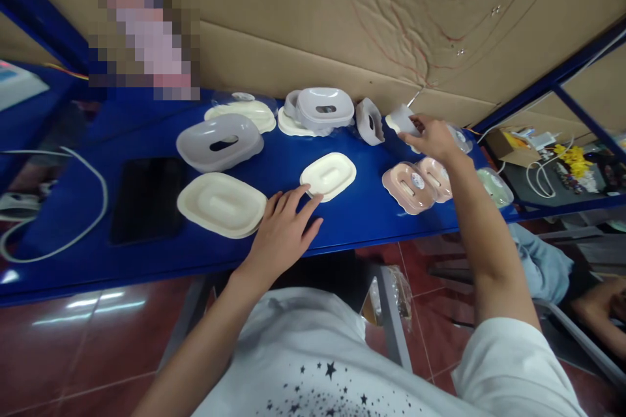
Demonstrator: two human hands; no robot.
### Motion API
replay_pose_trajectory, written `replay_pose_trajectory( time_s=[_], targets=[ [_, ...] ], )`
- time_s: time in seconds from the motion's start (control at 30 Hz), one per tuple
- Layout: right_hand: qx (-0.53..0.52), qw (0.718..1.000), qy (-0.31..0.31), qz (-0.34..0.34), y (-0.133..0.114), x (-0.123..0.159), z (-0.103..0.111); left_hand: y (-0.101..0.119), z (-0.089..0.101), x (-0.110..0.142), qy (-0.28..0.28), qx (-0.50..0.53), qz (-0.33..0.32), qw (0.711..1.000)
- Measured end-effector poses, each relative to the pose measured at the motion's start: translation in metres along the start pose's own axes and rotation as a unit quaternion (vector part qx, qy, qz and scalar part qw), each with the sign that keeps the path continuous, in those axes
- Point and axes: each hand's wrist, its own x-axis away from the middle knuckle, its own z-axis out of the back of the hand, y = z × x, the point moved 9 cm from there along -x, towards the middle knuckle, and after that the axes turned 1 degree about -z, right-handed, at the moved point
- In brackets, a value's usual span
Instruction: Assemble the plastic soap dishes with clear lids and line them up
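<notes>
My left hand (283, 231) rests palm down with its fingers spread. It lies beside a large cream oval plate (220, 206) with a raised middle, and its fingertips touch the near edge of a smaller cream oval plate (328, 176). My right hand (433, 137) reaches to the back right, its fingers closed on a pale grey and cream piece (405, 120) whose kind I cannot make out. Left of centre, a grey oval soap-dish-like shell (220, 142) with a slot stands tilted behind the large plate. Pink slotted pieces (409, 189) with round labels lie below my right hand.
More grey shells (325, 107) and cream plates (244, 116) line the back of the blue table (274, 176). A black flat slab (147, 199) and a white cable (102, 202) lie left. A green piece (493, 187) lies right. Another person's leg (542, 267) shows at the right.
</notes>
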Motion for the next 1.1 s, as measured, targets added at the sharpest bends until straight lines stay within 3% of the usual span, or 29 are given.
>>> replay_pose_trajectory(
  time_s=[0.07,0.17,0.3,0.4,0.5,0.63,0.83,0.9,0.97,1.03,1.1],
  targets=[
    [-0.042,0.998,0.031,0.027,-0.019,0.015,0.017,-0.004,-0.005,-0.006,-0.016,0.004,0.021,1.000],
    [-0.079,0.991,0.040,0.104,-0.071,0.050,0.026,-0.011,-0.009,-0.019,-0.040,0.032,0.059,0.997],
    [-0.083,0.973,-0.001,0.216,-0.153,0.116,0.002,-0.007,0.009,-0.024,0.003,0.133,0.052,0.990],
    [-0.108,0.952,-0.042,0.283,-0.197,0.160,-0.027,0.001,0.020,-0.006,0.027,0.212,0.031,0.976],
    [-0.137,0.937,-0.058,0.316,-0.216,0.186,-0.045,-0.002,0.014,0.018,0.012,0.234,0.048,0.971],
    [-0.134,0.939,-0.061,0.310,-0.219,0.197,-0.058,-0.008,0.004,0.034,-0.023,0.221,0.047,0.974],
    [-0.073,0.940,-0.060,0.328,-0.235,0.214,-0.073,0.003,0.010,0.036,-0.004,0.142,-0.054,0.988],
    [-0.096,0.931,-0.061,0.347,-0.227,0.210,-0.063,0.004,0.011,0.037,0.010,0.137,-0.058,0.989],
    [-0.104,0.949,-0.031,0.296,-0.192,0.185,-0.040,0.003,0.011,0.037,0.018,0.138,-0.053,0.989],
    [-0.066,0.987,0.022,0.145,-0.123,0.139,-0.012,0.002,0.012,0.036,0.023,0.140,-0.048,0.989],
    [0.016,1.000,-0.002,-0.016,-0.044,0.093,0.002,0.002,0.012,0.035,0.023,0.144,-0.047,0.988]
  ],
)
